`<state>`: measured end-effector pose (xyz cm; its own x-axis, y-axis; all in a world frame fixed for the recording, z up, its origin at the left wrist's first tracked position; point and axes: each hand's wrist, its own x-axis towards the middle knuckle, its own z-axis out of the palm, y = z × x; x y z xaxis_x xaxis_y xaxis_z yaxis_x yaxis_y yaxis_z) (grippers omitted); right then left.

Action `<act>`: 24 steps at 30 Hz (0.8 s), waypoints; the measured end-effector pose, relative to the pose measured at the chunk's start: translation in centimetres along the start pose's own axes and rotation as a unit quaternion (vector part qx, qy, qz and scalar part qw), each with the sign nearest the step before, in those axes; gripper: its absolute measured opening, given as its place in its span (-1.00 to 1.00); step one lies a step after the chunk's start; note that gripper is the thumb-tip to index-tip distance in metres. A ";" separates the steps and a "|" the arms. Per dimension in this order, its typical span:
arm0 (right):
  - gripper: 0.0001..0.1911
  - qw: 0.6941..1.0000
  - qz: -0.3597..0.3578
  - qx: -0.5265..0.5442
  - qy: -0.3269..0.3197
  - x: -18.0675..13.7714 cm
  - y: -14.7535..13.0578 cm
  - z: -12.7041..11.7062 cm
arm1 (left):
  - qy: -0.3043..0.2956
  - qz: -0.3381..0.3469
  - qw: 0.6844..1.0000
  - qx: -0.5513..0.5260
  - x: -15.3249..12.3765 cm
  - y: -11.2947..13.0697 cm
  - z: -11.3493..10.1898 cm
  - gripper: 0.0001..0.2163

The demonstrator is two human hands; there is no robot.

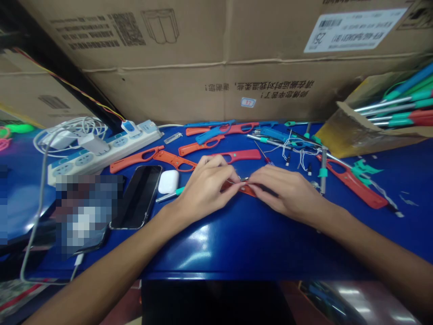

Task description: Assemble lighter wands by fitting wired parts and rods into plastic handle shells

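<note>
My left hand [209, 185] and my right hand [286, 189] meet near the middle of the blue table, fingertips pinched close together. Between them shows a tiny metallic part with a thin pale wire [244, 179]; what exactly each hand grips is mostly hidden by the fingers. Under the fingertips lies an orange lighter shell [248, 189], partly covered. Behind my left hand rests a red lighter shell [241, 155]. A metal lighter tube with a green end [171, 195] sits at the left hand's wrist side. Right of my right hand stands another metal tube with green [323, 171].
Further back lie several orange and blue lighter shells [211, 134] and white-wired igniter parts [297, 146]. A carton of lighters [358, 131] is at right. At left are a power strip [115, 146], a white earphone case [168, 181] and a black phone [137, 198].
</note>
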<state>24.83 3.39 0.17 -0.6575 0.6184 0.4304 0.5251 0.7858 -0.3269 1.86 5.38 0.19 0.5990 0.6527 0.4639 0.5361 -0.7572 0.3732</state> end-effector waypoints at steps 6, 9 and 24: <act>-0.84 1.000 0.001 0.019 -0.020 0.1 0.0 -0.1 | -0.020 -0.001 1.000 -0.011 -0.1 0.1 0.1 -0.92; -0.84 0.999 0.001 0.039 -0.023 0.1 0.1 -0.1 | -0.020 0.001 1.000 -0.013 -0.1 0.1 0.0 -0.92; -0.84 0.999 0.003 0.039 -0.021 0.0 0.1 0.0 | -0.024 -0.007 1.000 -0.004 0.0 -0.1 -0.1 -0.92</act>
<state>24.86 3.46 0.12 -0.6776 0.6221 0.3922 0.4867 0.7791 -0.3951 1.79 5.46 0.25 0.6197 0.6635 0.4192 0.5404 -0.7481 0.3852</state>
